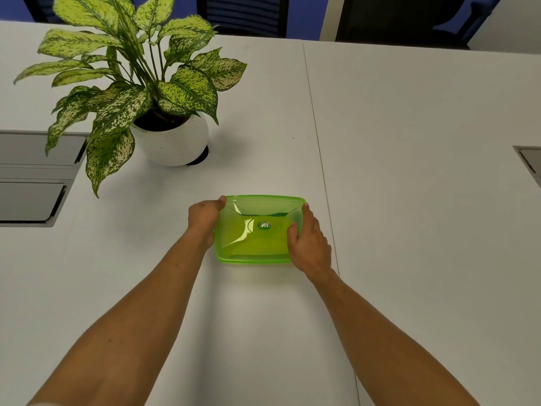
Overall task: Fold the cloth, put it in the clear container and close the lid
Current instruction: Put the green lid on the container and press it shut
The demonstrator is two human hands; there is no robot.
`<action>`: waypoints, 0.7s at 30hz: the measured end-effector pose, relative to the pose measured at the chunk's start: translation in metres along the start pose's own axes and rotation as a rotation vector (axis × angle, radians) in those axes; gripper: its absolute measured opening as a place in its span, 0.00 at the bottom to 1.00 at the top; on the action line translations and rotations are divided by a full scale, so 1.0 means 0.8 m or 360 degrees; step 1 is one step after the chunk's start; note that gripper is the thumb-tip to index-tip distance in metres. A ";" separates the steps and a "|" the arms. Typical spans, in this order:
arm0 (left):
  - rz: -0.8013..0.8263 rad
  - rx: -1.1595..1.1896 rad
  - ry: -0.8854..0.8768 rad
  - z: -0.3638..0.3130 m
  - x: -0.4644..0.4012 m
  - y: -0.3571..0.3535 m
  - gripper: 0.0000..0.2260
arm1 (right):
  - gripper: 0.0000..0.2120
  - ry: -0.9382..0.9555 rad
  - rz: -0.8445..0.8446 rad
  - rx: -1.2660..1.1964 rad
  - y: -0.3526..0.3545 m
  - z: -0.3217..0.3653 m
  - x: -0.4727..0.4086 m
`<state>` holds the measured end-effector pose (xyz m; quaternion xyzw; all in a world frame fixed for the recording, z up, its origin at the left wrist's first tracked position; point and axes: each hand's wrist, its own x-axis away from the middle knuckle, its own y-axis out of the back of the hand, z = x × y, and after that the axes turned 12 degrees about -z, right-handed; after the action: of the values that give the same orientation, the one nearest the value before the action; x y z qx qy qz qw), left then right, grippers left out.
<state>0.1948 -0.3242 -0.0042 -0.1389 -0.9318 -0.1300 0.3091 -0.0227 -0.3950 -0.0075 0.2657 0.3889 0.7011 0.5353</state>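
Note:
A translucent green lid [257, 230] with a small round logo lies on top of the clear container, which rests on the white table [409, 200]. The container body is mostly hidden under the lid. My left hand [205, 219] grips the lid's left edge, thumb on the far left corner. My right hand [307, 241] presses on the lid's right side, fingers curled over the edge. Something yellowish-green shows through the lid; I cannot tell whether it is the cloth.
A potted plant [137, 83] in a round white pot [172, 142] stands behind and left of the container. Grey cable hatches [32, 183] sit at the left edge and another [531, 165] at the right edge. Dark chairs stand beyond the table.

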 end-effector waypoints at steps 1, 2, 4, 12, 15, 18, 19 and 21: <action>-0.0004 -0.0019 0.0002 -0.002 -0.001 0.000 0.06 | 0.27 -0.0004 0.0001 -0.0002 0.000 0.000 0.000; -0.0012 -0.0045 0.0001 -0.003 -0.002 0.000 0.07 | 0.27 -0.0006 0.0005 -0.0003 0.000 0.000 0.001; -0.0018 -0.0068 -0.0002 -0.003 -0.003 -0.001 0.07 | 0.27 -0.0012 0.0015 -0.0002 0.001 0.001 0.001; -0.0100 -0.0110 -0.0063 -0.001 -0.005 -0.003 0.07 | 0.27 -0.0013 0.0043 -0.0038 0.000 0.002 0.000; -0.0080 -0.0124 -0.0104 0.002 -0.002 -0.001 0.07 | 0.27 -0.0005 0.0044 -0.0035 -0.001 0.002 0.000; -0.0042 -0.0169 -0.0195 0.004 0.002 0.005 0.06 | 0.26 -0.0013 0.0029 -0.0023 -0.003 0.002 -0.001; -0.0050 -0.0230 -0.0271 0.004 0.004 0.009 0.08 | 0.26 -0.0025 0.0015 -0.0022 -0.004 0.003 0.000; -0.0118 -0.0406 -0.0440 0.013 0.013 0.014 0.13 | 0.26 -0.0052 -0.0010 0.0004 -0.004 0.003 -0.001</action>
<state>0.1849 -0.3086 -0.0039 -0.1591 -0.9458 -0.2380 0.1531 -0.0190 -0.3947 -0.0092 0.2766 0.3817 0.6946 0.5435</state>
